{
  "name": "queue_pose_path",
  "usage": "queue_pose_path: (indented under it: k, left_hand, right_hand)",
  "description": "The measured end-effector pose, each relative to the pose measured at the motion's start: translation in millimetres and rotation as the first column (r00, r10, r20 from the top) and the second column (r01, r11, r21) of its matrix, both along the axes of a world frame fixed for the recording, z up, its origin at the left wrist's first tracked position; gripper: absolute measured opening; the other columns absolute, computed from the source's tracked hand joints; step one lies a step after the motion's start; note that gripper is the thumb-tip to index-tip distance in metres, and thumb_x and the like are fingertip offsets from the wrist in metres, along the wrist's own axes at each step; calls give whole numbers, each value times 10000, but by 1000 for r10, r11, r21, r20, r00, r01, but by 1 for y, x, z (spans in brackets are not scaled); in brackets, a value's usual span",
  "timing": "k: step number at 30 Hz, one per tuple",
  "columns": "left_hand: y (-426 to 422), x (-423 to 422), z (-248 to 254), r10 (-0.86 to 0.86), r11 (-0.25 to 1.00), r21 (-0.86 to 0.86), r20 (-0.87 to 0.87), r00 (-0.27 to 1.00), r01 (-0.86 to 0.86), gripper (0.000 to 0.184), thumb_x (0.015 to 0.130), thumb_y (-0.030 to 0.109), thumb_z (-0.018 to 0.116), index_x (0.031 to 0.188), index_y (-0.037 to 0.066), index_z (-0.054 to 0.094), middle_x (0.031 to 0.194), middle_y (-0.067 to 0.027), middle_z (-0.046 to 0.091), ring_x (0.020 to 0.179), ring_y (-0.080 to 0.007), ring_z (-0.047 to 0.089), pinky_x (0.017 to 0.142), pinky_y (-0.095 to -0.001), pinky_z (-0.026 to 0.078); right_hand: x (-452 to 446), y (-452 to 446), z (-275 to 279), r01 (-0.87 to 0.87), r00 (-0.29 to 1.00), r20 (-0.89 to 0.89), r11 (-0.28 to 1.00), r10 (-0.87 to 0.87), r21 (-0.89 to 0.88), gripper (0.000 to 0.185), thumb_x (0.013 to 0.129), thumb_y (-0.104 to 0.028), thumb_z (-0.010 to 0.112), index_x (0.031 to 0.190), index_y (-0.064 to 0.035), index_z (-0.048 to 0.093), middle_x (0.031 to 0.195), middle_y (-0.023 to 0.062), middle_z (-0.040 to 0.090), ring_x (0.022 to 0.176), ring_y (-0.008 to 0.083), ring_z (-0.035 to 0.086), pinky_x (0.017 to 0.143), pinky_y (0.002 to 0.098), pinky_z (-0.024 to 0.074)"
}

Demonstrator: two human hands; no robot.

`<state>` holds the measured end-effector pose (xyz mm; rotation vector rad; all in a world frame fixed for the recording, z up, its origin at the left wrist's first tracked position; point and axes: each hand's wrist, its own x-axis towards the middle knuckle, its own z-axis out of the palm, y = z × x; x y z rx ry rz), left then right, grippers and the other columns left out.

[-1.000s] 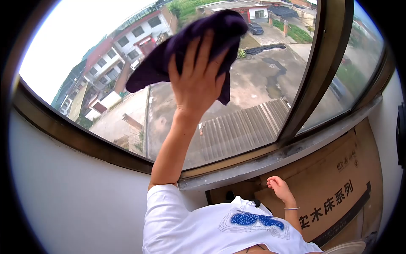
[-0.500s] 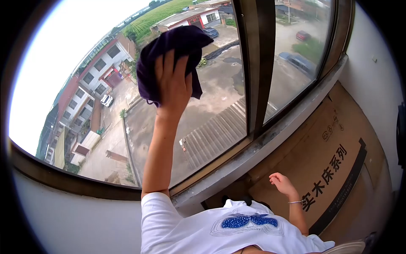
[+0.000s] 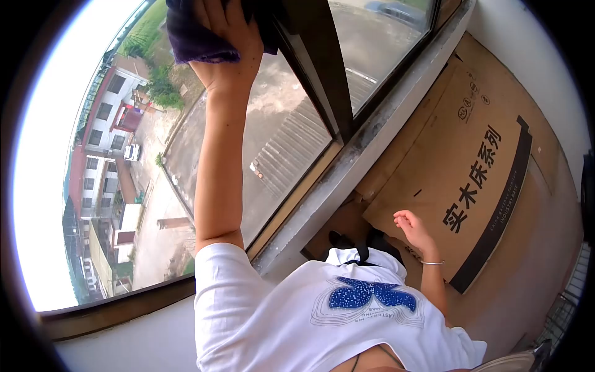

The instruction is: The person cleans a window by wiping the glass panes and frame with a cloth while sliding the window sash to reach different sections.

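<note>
Head view: the left grip (image 3: 232, 46) is clamped on a dark purple cloth (image 3: 198, 47), which sits high on or close to the window pane (image 3: 273, 102), right by the upright frame bar (image 3: 319, 56). The fingertips run out of view, so how firmly they press cannot be told. The cloth could snag on the bar, or the knuckles could knock it, if the hand slid sideways without clearance. A loose fold below the fingers might drag or work free if the pressure eased. The right grip (image 3: 414, 230) holds nothing, fingers loosely curled (a bracelet (image 3: 432, 263) circles the wrist), so a slipping cloth could fall uncaught towards the sill (image 3: 322, 203).
</note>
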<state>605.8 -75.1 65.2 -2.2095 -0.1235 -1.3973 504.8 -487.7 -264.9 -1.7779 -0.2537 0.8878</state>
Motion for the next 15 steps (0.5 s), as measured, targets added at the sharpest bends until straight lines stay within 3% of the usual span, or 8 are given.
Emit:
queue_pose_path:
  k: [1, 4, 5, 8, 11, 13, 14, 15]
  left_hand:
    - [-6, -4, -26, 33, 998, -43, -71, 997, -37, 485, 836, 233, 628, 1283, 83, 517, 1383, -185, 432, 1252, -380, 399, 1057, -487, 300]
    - [-10, -18, -123, 105, 991, -53, -293, 950, -126, 494, 802, 148, 639, 1274, 51, 528, 1392, -175, 430, 1310, -352, 363, 1099, -449, 277]
    - [-8, -24, -162, 46, 990, -109, -334, 942, -87, 472, 801, 126, 624, 1260, 53, 541, 1391, -160, 440, 1334, -331, 348, 1118, -435, 263]
    - [-3, -47, -267, 112, 978, -67, -636, 763, -200, 424, 883, 121, 464, 1301, 93, 529, 1435, -33, 426, 1385, -220, 300, 1172, -361, 197]
    - [-3, -60, -349, -95, 939, -283, -761, 641, -196, 454, 905, 86, 415, 1353, 93, 485, 1468, -20, 394, 1396, -206, 284, 1175, -348, 196]
    - [-8, -58, -381, -8, 969, -149, -813, 582, -196, 479, 908, 92, 416, 1385, 86, 449, 1485, -16, 372, 1404, -207, 271, 1179, -350, 189]
    - [-3, -56, -418, -197, 900, -395, -744, 638, -183, 489, 917, 109, 417, 1405, 92, 424, 1500, -11, 351, 1407, -200, 265, 1181, -343, 183]
    - [-6, -58, -433, -97, 938, -254, -845, 526, -235, 494, 931, 125, 410, 1425, 110, 401, 1511, -9, 333, 1410, -182, 256, 1181, -312, 174]
  right_hand:
    - [-1, -4, -3, 16, 1000, 9, 1000, -16, 3, 241, 974, -215, 516, 1099, -21, 586, 921, 48, 635, 833, 118, 582, 760, 272, 485]
    - [-4, -13, -6, 47, 999, 15, 999, -47, -11, 240, 975, -215, 516, 1099, -22, 585, 906, 39, 628, 820, 114, 575, 748, 271, 482]
    - [-5, -14, -5, 58, 998, 2, 998, -58, -32, 240, 975, -214, 515, 1097, -20, 585, 906, 41, 628, 820, 114, 576, 748, 271, 481]
    - [-9, -17, -5, 61, 998, -6, 993, -62, -98, 239, 973, -210, 513, 1095, -18, 586, 908, 53, 630, 815, 119, 578, 749, 270, 481]
    - [-12, -16, -11, 54, 999, 5, 987, -54, -150, 237, 971, -204, 512, 1094, -17, 588, 918, 72, 636, 813, 137, 590, 756, 274, 482]
    - [-16, -15, -17, 55, 998, 1, 984, -55, -172, 236, 969, -201, 511, 1094, -17, 588, 926, 82, 640, 816, 149, 600, 761, 278, 484]
    - [-18, -13, -20, 73, 997, 7, 982, -73, -176, 233, 967, -199, 513, 1095, -19, 587, 932, 85, 643, 825, 159, 609, 764, 283, 486]
    - [-21, -12, -22, 90, 996, 15, 980, -89, -179, 231, 965, -197, 515, 1096, -21, 586, 939, 89, 646, 834, 168, 619, 767, 289, 488]
